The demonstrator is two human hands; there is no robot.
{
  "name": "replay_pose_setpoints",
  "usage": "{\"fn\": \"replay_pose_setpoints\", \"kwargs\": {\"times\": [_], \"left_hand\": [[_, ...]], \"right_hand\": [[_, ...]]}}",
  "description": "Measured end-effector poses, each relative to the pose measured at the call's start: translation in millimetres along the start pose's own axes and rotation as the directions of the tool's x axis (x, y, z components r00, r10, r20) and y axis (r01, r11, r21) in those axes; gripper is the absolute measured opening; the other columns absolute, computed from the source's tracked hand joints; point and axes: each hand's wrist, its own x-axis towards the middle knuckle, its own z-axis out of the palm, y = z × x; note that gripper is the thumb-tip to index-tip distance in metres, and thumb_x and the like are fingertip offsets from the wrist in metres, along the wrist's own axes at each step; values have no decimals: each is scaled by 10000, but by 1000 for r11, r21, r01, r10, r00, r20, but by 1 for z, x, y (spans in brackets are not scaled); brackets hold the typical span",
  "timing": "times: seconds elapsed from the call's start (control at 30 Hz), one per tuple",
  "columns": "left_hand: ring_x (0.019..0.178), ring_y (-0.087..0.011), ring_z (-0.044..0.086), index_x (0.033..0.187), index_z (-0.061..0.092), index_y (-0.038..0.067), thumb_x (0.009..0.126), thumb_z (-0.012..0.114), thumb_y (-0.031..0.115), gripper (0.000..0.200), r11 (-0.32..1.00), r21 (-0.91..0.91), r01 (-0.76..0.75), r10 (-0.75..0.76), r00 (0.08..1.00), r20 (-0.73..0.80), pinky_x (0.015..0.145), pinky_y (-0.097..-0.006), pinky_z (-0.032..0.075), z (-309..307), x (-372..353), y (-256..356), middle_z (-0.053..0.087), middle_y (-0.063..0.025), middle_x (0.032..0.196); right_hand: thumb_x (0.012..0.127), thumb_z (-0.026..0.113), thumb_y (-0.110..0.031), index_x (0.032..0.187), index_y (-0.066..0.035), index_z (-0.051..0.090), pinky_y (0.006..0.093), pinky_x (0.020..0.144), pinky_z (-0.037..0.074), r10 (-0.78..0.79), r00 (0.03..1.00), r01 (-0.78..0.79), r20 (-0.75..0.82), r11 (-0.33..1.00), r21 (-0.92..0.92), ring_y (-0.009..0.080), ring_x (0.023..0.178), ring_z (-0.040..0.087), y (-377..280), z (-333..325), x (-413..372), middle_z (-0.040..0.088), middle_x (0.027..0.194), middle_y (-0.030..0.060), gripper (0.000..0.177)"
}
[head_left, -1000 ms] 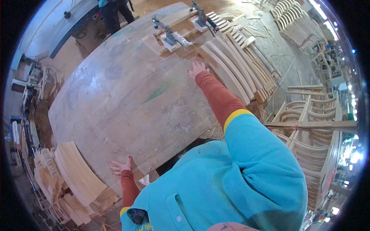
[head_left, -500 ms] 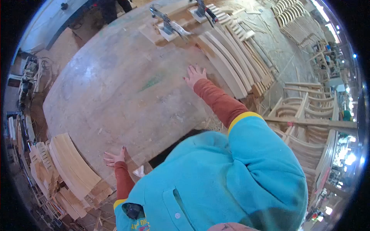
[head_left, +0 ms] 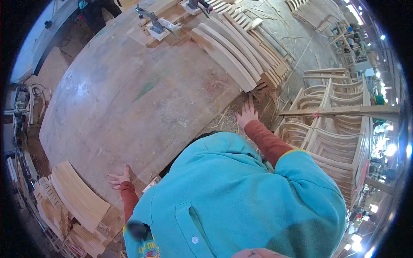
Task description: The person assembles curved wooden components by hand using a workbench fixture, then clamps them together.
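Observation:
My left hand [head_left: 120,177] lies on the worktable [head_left: 129,124] near its front left corner, fingers spread, with nothing in it. Close by on its left is a stack of pale curved wooden boards [head_left: 79,195]. Beyond the table's front right edge I see my right hand [head_left: 247,115], its fingers stretched out and apart, holding nothing. It appears to hover over the litter-strewn floor, just short of the ends of several curved wooden rails [head_left: 230,56] laid side by side on the table.
A toggle clamp [head_left: 155,23] stands on a wooden jig at the table's far side, a second clamp [head_left: 197,5] beside it. Curved wooden frames [head_left: 335,112] are stacked at right. Slats and offcuts [head_left: 51,206] lie far left. Part of another person [head_left: 99,10] shows at the back.
My right hand has left the tabletop, moving right and back past the edge. My left hand stays on the table. The whole view has shifted slightly.

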Motion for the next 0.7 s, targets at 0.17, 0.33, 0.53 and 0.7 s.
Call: {"fn": "replay_pose_setpoints", "kwargs": {"times": [0.17,0.33,0.53,0.7], "left_hand": [[1358,-419,-127,1437,-121,247,497,580,839,1314,1000,13,2,-2,1000,-17,1071,-548,-40,5,7,-4,-125,-230,1477],[1362,-404,-134,1436,-126,236,495,582,839,1323,1000,0,27,-27,999,42,1073,-536,-50,-11,-11,5,-146,-233,1472],[1362,-396,-141,1438,-121,222,489,582,843,1334,1000,0,14,-14,1000,25,1072,-538,-53,-2,2,0,-158,-232,1469],[1357,-409,-145,1439,-114,224,491,584,841,1330,1000,6,-14,14,1000,2,1070,-545,-49,3,4,-3,-151,-232,1471]], "right_hand": [[820,509,-197,1162,-10,538,381,937,416,-261,893,354,-366,910,215,359,1060,528,5,-13,32,557,1168,190,391],[846,485,-290,1300,-81,412,469,942,379,-291,900,324,-325,944,54,300,1165,442,-52,-62,88,404,1360,83,506],[867,428,-429,1374,-96,312,508,997,302,-277,920,258,-277,960,-105,287,1285,309,-58,-53,115,303,1433,62,618],[857,413,-501,1389,-62,270,527,1019,278,-223,958,218,-178,975,-50,293,1324,259,-38,-42,75,301,1428,116,704]]}}
